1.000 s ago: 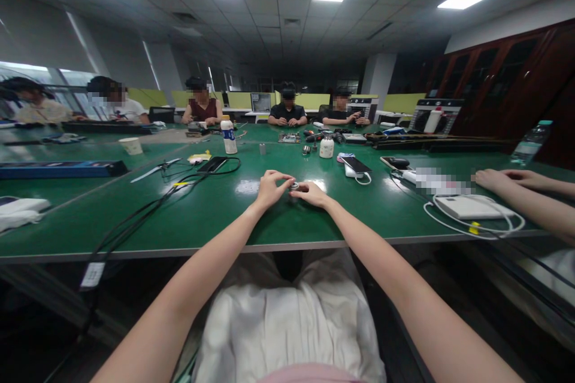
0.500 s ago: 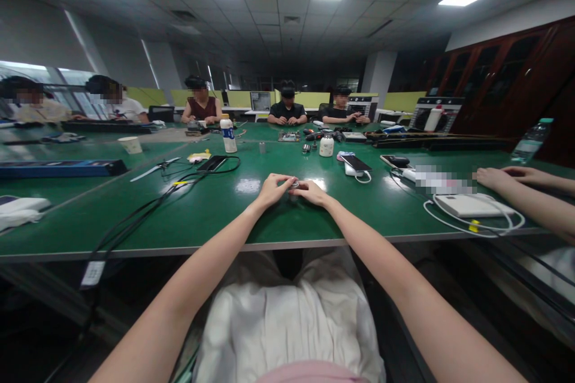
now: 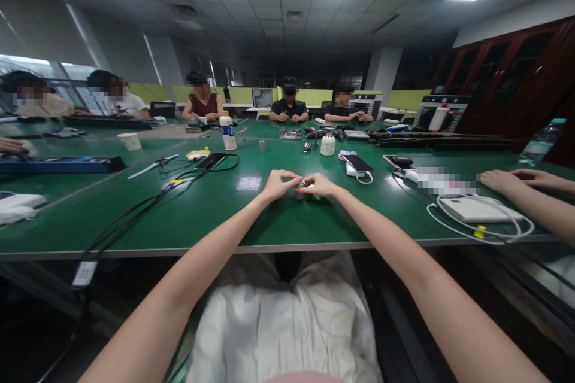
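Note:
My left hand (image 3: 280, 184) and my right hand (image 3: 320, 185) meet over the green table (image 3: 215, 215), fingertips close together. Between them is a small, shiny, ring-like metal piece (image 3: 302, 182), mostly covered by the fingers. Both hands are closed in a pinch around it; its exact kind is too small to make out. Beyond the hands stand a white patterned jar (image 3: 327, 145) and a few small dark metal parts (image 3: 307, 147). A small grey cylinder (image 3: 262, 145) stands farther left.
A labelled bottle (image 3: 228, 131), a phone with a cable (image 3: 212, 161) and black cables (image 3: 148, 206) are on the left. On the right lie another phone (image 3: 357, 163), a white box with a looped cable (image 3: 478, 208) and a neighbour's hands (image 3: 503, 181). People sit across the table.
My hands have shifted slightly right in view, still pinched together around the small piece. The camera view has moved a little. At the far left, another person's hand has come into view.

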### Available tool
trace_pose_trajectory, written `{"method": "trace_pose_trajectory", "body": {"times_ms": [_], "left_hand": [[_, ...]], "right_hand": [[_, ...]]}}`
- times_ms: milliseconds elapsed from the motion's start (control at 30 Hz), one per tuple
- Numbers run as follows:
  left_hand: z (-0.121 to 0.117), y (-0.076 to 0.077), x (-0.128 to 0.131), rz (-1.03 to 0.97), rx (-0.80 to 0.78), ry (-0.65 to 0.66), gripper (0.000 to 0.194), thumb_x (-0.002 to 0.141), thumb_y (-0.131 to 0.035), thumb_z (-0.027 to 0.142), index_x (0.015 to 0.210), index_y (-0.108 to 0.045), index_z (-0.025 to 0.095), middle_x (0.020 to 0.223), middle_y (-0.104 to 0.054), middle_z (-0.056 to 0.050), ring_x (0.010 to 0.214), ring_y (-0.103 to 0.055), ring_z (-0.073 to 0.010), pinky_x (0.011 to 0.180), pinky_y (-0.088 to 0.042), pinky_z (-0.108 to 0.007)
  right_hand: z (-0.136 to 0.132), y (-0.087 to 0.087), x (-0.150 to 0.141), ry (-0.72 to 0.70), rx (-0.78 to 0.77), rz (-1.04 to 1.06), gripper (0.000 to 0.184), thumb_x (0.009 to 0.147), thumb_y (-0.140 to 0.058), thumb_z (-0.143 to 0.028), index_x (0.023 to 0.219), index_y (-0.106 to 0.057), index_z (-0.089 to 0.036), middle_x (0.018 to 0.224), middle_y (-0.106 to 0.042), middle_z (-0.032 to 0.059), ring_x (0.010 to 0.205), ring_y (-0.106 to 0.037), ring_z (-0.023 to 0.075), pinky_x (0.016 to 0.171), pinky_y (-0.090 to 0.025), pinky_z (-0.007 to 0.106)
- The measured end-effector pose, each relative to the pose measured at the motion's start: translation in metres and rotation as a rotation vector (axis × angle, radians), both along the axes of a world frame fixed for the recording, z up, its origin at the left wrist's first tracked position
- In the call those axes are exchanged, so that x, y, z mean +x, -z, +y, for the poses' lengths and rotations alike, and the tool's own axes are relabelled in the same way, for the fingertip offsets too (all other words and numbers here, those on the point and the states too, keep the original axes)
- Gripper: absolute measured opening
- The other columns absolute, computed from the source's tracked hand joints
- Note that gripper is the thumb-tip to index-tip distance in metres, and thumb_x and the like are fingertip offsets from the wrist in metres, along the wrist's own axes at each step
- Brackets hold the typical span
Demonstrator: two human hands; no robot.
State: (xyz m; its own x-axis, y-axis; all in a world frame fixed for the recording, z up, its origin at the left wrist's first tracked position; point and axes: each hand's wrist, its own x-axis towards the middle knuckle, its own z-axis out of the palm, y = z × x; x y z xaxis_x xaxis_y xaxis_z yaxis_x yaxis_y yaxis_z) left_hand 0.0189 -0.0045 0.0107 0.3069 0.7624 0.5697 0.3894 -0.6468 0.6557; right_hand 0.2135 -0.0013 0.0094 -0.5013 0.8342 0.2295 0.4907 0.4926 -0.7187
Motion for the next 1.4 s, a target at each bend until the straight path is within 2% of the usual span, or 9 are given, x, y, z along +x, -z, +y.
{"method": "trace_pose_trajectory", "body": {"times_ms": [200, 433, 767, 867, 967, 1067, 1167, 1300, 1400], "left_hand": [[0.019, 0.000, 0.032, 0.083, 0.025, -0.183, 0.015, 0.080, -0.071, 0.037, 0.081, -0.079, 0.024, 0.093, -0.078, -0.003, 0.101, -0.065, -0.0241, 0.100, -0.044, -0.040], [0.021, 0.010, 0.044, 0.034, 0.095, -0.252, 0.012, 0.083, -0.069, 0.031, 0.082, -0.077, 0.022, 0.089, -0.078, -0.004, 0.096, -0.064, -0.0236, 0.092, -0.046, -0.038], [0.019, 0.004, 0.022, -0.147, 0.092, -0.404, 0.024, 0.087, -0.064, 0.043, 0.091, -0.078, 0.024, 0.096, -0.077, -0.005, 0.094, -0.065, -0.0231, 0.083, -0.049, -0.035], [0.023, -0.001, 0.004, 0.000, 0.073, -0.469, 0.023, 0.086, -0.066, 0.044, 0.089, -0.080, 0.027, 0.093, -0.075, -0.005, 0.096, -0.062, -0.0243, 0.091, -0.046, -0.038], [0.027, 0.004, -0.011, 0.229, -0.113, -0.537, 0.021, 0.082, -0.069, 0.045, 0.088, -0.082, 0.030, 0.088, -0.073, -0.006, 0.093, -0.059, -0.0264, 0.088, -0.046, -0.040], [0.027, 0.014, -0.015, 0.362, -0.266, -0.537, 0.020, 0.082, -0.069, 0.048, 0.088, -0.082, 0.034, 0.089, -0.072, -0.007, 0.093, -0.057, -0.0285, 0.084, -0.045, -0.041], [0.026, 0.020, -0.014, 0.377, -0.264, -0.536, 0.019, 0.082, -0.068, 0.048, 0.089, -0.082, 0.036, 0.090, -0.071, -0.009, 0.095, -0.055, -0.0297, 0.082, -0.044, -0.042], [0.025, 0.017, -0.011, 0.233, -0.205, -0.514, 0.017, 0.083, -0.069, 0.044, 0.087, -0.081, 0.033, 0.088, -0.071, -0.008, 0.094, -0.057, -0.0288, 0.083, -0.046, -0.043], [0.017, 0.010, -0.001, 0.028, -0.088, -0.384, 0.019, 0.088, -0.065, 0.041, 0.090, -0.079, 0.029, 0.092, -0.075, -0.004, 0.095, -0.062, -0.0249, 0.091, -0.048, -0.041]], "right_hand": [[0.022, 0.004, 0.022, 0.062, -0.015, 0.035, 0.052, 0.066, -0.072, -0.062, 0.081, -0.074, -0.012, 0.060, -0.058, -0.0016, 0.057, -0.045, 0.0098, 0.055, -0.030, 0.024], [0.029, 0.027, 0.018, 0.199, 0.101, 0.105, 0.040, 0.072, -0.073, -0.055, 0.072, -0.066, -0.016, 0.067, -0.064, 0.0007, 0.063, -0.055, 0.0132, 0.060, -0.039, 0.025], [0.011, 0.022, 0.004, 0.292, 0.186, -0.063, 0.036, 0.083, -0.068, -0.054, 0.099, -0.071, -0.021, 0.085, -0.071, 0.0045, 0.081, -0.061, 0.0202, 0.069, -0.042, 0.029], [0.009, 0.020, 0.003, 0.272, 0.197, -0.088, 0.035, 0.084, -0.068, -0.053, 0.097, -0.069, -0.020, 0.084, -0.070, 0.0042, 0.081, -0.060, 0.0201, 0.070, -0.041, 0.029], [0.010, 0.021, 0.003, 0.258, 0.212, -0.094, 0.034, 0.085, -0.067, -0.052, 0.093, -0.068, -0.019, 0.085, -0.068, 0.0045, 0.081, -0.058, 0.0199, 0.072, -0.042, 0.030], [0.011, 0.025, 0.003, 0.248, 0.187, -0.061, 0.031, 0.085, -0.068, -0.050, 0.089, -0.067, -0.019, 0.086, -0.067, 0.0052, 0.081, -0.058, 0.0194, 0.074, -0.043, 0.031], [0.010, 0.029, 0.005, 0.249, 0.144, -0.019, 0.029, 0.084, -0.070, -0.047, 0.092, -0.067, -0.019, 0.090, -0.067, 0.0058, 0.084, -0.060, 0.0200, 0.076, -0.045, 0.032], [0.008, 0.029, 0.006, 0.236, 0.157, -0.040, 0.025, 0.084, -0.071, -0.044, 0.091, -0.066, -0.020, 0.091, -0.068, 0.0058, 0.085, -0.060, 0.0209, 0.079, -0.046, 0.035], [0.008, 0.028, 0.005, 0.221, 0.188, -0.078, 0.023, 0.085, -0.070, -0.042, 0.092, -0.065, -0.020, 0.092, -0.068, 0.0063, 0.086, -0.060, 0.0215, 0.079, -0.046, 0.037]]}}
